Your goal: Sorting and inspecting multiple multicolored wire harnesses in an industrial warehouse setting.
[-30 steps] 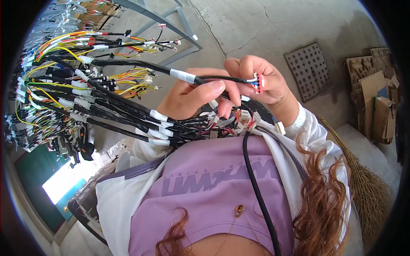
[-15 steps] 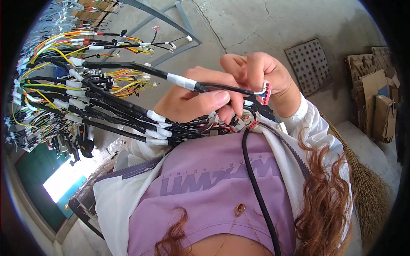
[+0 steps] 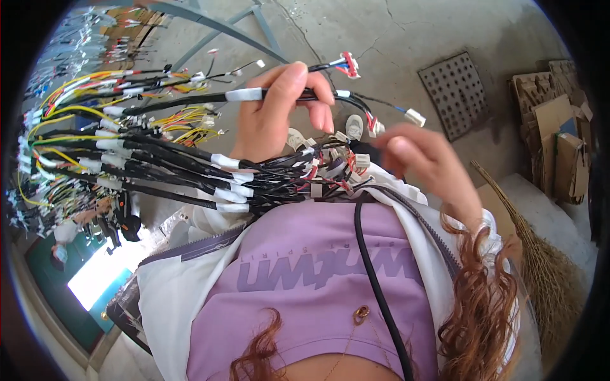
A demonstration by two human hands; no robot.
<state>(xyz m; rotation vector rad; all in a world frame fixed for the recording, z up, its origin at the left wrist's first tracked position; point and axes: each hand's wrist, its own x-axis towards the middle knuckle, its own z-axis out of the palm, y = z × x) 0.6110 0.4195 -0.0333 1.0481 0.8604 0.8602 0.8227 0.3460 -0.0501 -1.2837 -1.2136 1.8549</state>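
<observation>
My left hand (image 3: pixel 279 105) is closed round a black-sleeved wire harness branch (image 3: pixel 197 100) with a white tape wrap. Beyond its fingers the branch splits into several ends. One carries a red-and-white connector (image 3: pixel 347 65), another a white connector (image 3: pixel 415 117) on a thin dark lead, and a third a white plug (image 3: pixel 375 126) with red wires. Close to this third plug is my right hand (image 3: pixel 432 162), smeared by motion, its fingertips partly hidden. Below my hands, more black harness branches (image 3: pixel 184 155) with white tape lie across my front, ending in several white connectors (image 3: pixel 361 161).
Bundles of yellow, red and white wires (image 3: pixel 70 95) hang at the left by a grey metal frame (image 3: pixel 222 25). A perforated plate (image 3: pixel 454 94) lies on the concrete floor. Flattened cardboard (image 3: pixel 559 146) and a straw broom (image 3: pixel 534 254) are at the right.
My left hand has shifted up and the branch ends have spread apart. My right hand has let go of the red-and-white connector and moved down and to the right.
</observation>
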